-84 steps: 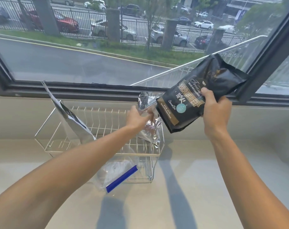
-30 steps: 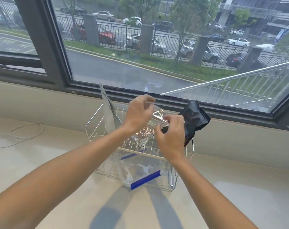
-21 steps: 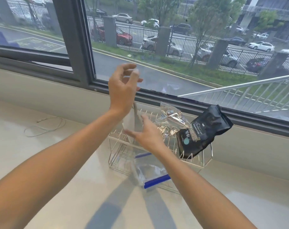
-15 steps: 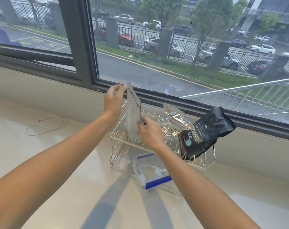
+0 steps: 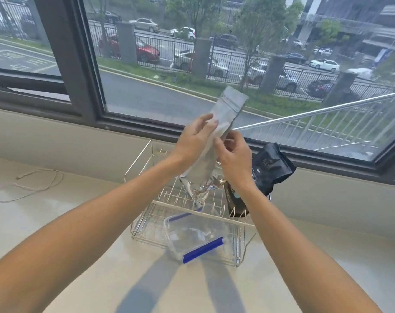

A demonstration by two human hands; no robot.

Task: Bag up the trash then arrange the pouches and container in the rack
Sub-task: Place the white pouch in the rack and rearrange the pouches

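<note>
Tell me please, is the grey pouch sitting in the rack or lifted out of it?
Lifted out: both hands, left hand and right hand, hold the grey pouch tilted above the rack.

Lots of open counter in the lower left and along the bottom of the frame, with only a thin loop of string lying far left. More bare counter at the lower right. In the middle, a wire rack with thin upright prongs. Open slots on the rack's left side. Right side filled by a leaning black pouch. A crinkly silver pouch in the middle slots. Lower shelf taken up by a clear bag with a blue strip, sticking out the front. Above the rack, both hands and a grey pouch in the way. Behind, a wall and window, maybe very near the rack's back.
</note>
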